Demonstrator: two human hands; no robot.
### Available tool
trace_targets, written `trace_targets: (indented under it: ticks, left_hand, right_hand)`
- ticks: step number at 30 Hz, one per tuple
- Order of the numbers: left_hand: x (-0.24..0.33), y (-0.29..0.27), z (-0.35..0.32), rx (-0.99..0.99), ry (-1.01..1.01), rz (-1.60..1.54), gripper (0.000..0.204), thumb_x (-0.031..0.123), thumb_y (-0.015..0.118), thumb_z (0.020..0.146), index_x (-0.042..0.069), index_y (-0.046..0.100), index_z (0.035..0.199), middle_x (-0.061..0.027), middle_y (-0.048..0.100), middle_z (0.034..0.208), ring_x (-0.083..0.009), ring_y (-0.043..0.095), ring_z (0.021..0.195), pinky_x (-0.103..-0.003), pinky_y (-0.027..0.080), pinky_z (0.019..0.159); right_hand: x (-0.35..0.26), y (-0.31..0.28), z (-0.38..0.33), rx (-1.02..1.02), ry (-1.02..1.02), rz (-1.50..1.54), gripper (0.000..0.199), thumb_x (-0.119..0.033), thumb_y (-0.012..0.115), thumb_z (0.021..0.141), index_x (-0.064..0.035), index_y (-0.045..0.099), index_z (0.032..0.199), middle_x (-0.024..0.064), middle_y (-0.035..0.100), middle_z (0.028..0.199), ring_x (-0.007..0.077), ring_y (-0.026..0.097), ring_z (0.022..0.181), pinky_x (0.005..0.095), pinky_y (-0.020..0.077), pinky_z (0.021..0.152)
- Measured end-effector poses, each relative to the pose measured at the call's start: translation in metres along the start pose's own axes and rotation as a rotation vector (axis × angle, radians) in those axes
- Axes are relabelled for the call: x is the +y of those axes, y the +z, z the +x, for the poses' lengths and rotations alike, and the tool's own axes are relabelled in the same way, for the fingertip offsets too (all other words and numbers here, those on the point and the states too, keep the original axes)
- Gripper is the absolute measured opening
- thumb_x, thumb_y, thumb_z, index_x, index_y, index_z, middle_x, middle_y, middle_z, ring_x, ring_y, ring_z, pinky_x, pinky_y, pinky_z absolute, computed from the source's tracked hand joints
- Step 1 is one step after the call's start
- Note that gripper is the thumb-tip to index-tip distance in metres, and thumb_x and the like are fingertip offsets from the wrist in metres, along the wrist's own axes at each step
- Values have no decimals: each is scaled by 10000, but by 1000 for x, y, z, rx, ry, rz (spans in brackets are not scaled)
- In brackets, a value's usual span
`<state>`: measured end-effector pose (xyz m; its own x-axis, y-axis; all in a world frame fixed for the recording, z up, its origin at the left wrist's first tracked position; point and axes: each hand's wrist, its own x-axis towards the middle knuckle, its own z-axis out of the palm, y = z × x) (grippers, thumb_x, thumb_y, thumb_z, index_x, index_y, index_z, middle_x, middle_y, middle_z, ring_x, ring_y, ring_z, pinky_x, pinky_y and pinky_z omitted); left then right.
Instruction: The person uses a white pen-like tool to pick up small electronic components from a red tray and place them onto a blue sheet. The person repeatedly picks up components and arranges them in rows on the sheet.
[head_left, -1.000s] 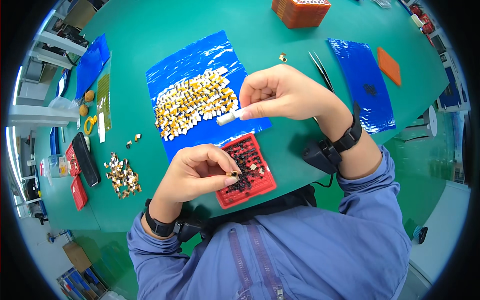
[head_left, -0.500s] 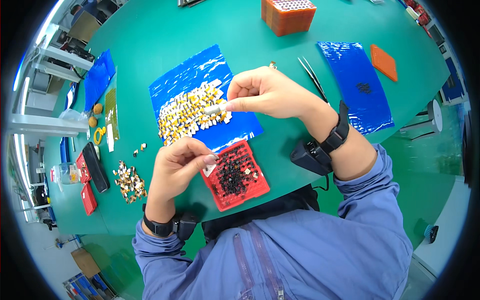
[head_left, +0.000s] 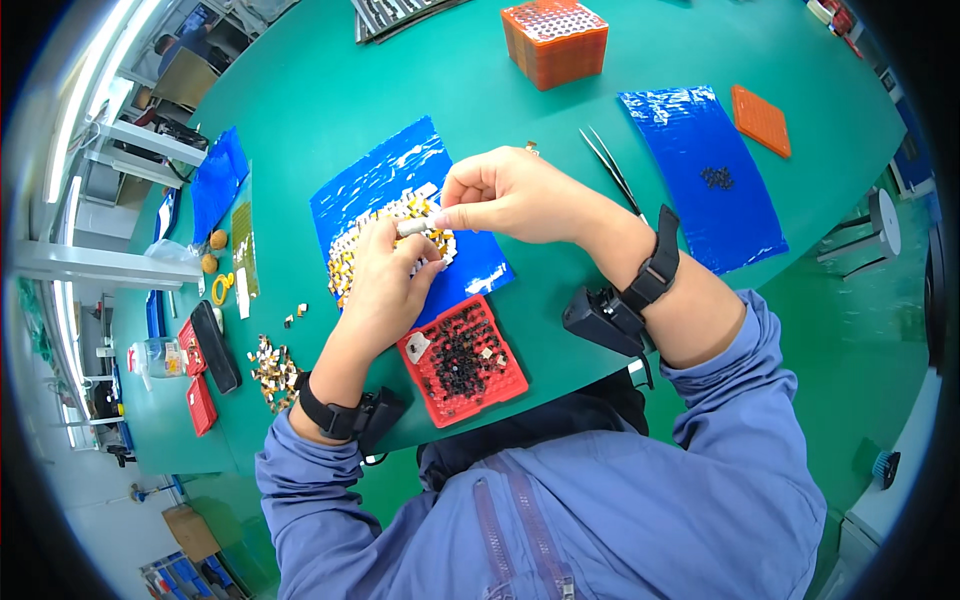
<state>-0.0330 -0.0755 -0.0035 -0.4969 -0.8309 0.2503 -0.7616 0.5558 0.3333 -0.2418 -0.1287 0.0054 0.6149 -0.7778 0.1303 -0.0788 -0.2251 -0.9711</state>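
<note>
Right hand (head_left: 510, 195) pinches a short white stick (head_left: 412, 227) — left hand (head_left: 385, 285), fingers curled, rests on small yellow-white parts (head_left: 350, 262) atop blue sheet (head_left: 400, 170).

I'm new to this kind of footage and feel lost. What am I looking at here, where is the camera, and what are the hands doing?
There is no machine: a person in a blue jacket works with bare hands. The picture comes from a wide fisheye camera on the person's head, looking down, so straight edges bend near the rim. The surface is a green table. Both hands meet over a blue sheet covered with small yellow and white parts. The right hand pinches a small white cylinder; the left hand touches its end. Below lies a red tray of tiny dark pieces. Tweezers, a second blue sheet and an orange block lie farther off.
</note>
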Motion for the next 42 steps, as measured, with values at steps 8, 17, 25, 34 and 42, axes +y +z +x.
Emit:
trace_targets:
  ticks: [8, 17, 25, 34, 42]
  left_hand:
    - [-4, -1, -1, 60, -63, -70, 190, 112, 686, 748, 63, 591, 905, -136, 506, 967, -318, 480, 952, -404, 387, 827]
    - [-66, -75, -89, 189, -314, 90, 144, 91, 669, 764, 40, 609, 885, -120, 604, 868, -303, 578, 863, -379, 454, 764]
    - [-102, -93, -158, -13, -759, 188, 151, 98, 676, 761, 10, 605, 860, -136, 577, 829, -280, 572, 781, -364, 461, 707]
    - [-78, -93, -144, 230, -748, -63, 80, 62, 625, 826, 6, 584, 865, -77, 597, 710, -156, 574, 664, -266, 453, 605]
    - [-30, -87, -118, 228, -641, -711, 137, 29, 636, 841, -24, 607, 965, -10, 626, 810, -56, 576, 762, -201, 473, 674]
  right_hand:
    - [13, 2, 6, 32, -42, 14, 235, -237, 691, 805, -15, 626, 762, 6, 575, 640, 61, 481, 578, 230, 382, 502]
    - [-10, 6, -1, -34, 132, 140, 159, -160, 671, 838, -16, 612, 806, -37, 560, 682, 12, 460, 599, 177, 361, 508]
    - [-11, 11, -3, -65, 164, 70, 158, -151, 666, 843, -18, 604, 787, -48, 535, 668, 6, 439, 589, 178, 335, 490]
    - [-12, 12, -4, -80, 136, 106, 151, -140, 661, 844, -11, 605, 791, -47, 534, 664, 5, 434, 585, 182, 333, 484]
    - [-13, 27, -11, -162, 62, 150, 123, -117, 669, 832, -11, 614, 802, -46, 539, 651, 5, 445, 580, 183, 340, 487]
